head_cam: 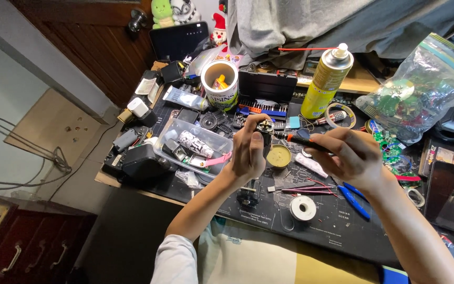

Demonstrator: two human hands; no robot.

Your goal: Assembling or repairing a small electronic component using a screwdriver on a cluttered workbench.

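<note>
Left hand (248,152): pinching small dark metal motor-like part (264,128), raised above black mat (342,226).
Right hand (350,158): gripping black-and-orange soldering iron (303,141), tip touching part.
Just beneath: round tin of yellowish paste (278,155).

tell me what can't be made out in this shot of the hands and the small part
Head view only:
- small dark part: its near side is hidden by the left hand; details too small.
- tool: its rear is covered by the right hand; its tip is too small to see touching.
- zip bag: contents blurred by plastic.
</note>
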